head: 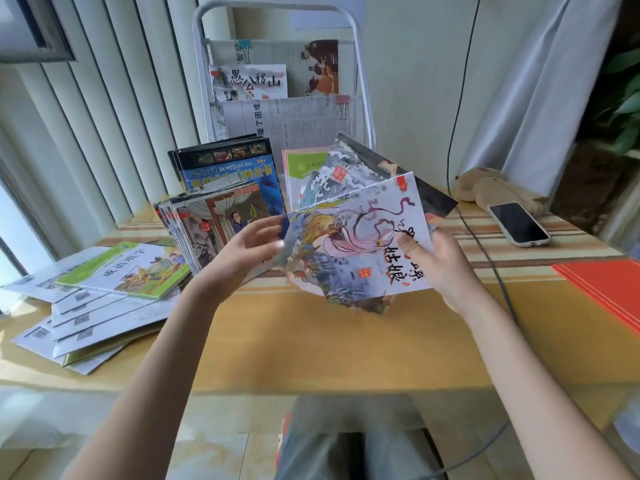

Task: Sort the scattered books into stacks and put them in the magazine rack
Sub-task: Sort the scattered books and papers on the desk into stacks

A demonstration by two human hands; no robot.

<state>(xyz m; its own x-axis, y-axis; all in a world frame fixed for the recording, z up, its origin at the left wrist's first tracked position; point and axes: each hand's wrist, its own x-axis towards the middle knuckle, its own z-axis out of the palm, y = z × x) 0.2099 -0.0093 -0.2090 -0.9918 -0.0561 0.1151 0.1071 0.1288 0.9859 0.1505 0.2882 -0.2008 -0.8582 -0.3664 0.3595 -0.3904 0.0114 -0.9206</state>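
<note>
My right hand [438, 263] grips a fanned bundle of thin picture books [353, 237] above the table, thumb on the top white cover with a pink-robed figure. My left hand [249, 249] hovers with fingers spread at the bundle's left edge, fingertips about touching it. Behind my left hand a stack of comic-style books [221, 216] leans against larger blue encyclopaedia books [232, 168]. A green-edged book [128, 270] lies on a spread pile of white booklets [72, 320] at the left. The white wire magazine rack [277, 81] stands at the back with papers and one book in it.
A phone [518, 223] lies at the right on the striped yellow table [329, 341], beside a plush toy [491, 188]. Orange sheets [606, 289] sit at the right edge. A black cable [485, 251] crosses the table. Green-covered books [304, 171] stand before the rack.
</note>
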